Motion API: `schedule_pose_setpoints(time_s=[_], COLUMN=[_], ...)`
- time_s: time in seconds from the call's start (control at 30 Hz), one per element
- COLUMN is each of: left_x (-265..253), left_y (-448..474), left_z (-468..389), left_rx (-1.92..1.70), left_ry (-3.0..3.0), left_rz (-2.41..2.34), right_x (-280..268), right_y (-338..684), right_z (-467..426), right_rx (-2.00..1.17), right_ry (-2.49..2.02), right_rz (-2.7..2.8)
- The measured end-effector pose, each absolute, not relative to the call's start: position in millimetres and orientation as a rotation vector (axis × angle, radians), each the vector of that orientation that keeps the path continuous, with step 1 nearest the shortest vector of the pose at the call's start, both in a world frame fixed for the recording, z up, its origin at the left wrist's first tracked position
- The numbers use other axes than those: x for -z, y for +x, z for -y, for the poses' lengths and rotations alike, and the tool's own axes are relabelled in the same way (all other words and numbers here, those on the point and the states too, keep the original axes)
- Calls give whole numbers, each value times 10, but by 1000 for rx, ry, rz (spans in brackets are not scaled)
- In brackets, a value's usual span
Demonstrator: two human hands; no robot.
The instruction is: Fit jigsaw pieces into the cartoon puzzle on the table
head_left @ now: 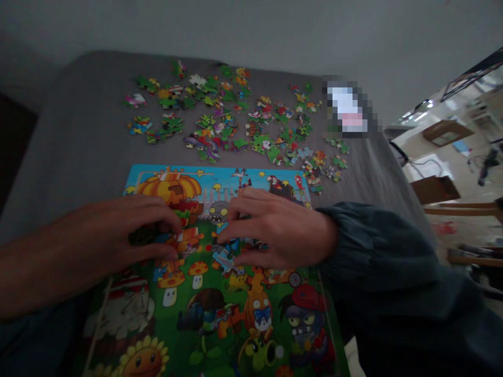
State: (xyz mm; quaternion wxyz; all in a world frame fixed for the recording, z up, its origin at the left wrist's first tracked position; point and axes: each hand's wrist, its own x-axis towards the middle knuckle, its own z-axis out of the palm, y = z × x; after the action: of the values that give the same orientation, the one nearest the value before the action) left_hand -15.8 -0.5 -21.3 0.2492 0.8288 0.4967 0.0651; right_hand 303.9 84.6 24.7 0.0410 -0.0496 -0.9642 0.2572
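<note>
A colourful cartoon picture board (220,319) lies on a grey surface (78,136) right in front of me. My left hand (118,233) rests on its left middle, fingers curled down around small jigsaw pieces. My right hand (275,228), coming out of a dark sleeve, rests on the board's middle with its fingertips on a few loose pieces (223,256). The fingertips of both hands nearly meet. What lies under the palms is hidden.
Several loose jigsaw pieces (236,120) are scattered across the grey surface beyond the board. A blurred-out object (349,110) lies at the far right of them. Cardboard boxes (436,188) and wooden furniture stand off to the right.
</note>
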Motion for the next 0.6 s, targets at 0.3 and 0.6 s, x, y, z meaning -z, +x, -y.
schedule_pose_setpoints(time_s=[0.3,0.6], left_x=[94,43], left_y=[-49,-22], left_z=[-25,-15], left_rx=[-163,-126], left_ry=[2216,2154], left_rz=[-1339,-1343], right_x=[-213,-200], right_y=[2982,2901], right_z=[-693,-636], right_rx=[-736,-838], right_ry=[-128,-197], right_rz=[3073,3048])
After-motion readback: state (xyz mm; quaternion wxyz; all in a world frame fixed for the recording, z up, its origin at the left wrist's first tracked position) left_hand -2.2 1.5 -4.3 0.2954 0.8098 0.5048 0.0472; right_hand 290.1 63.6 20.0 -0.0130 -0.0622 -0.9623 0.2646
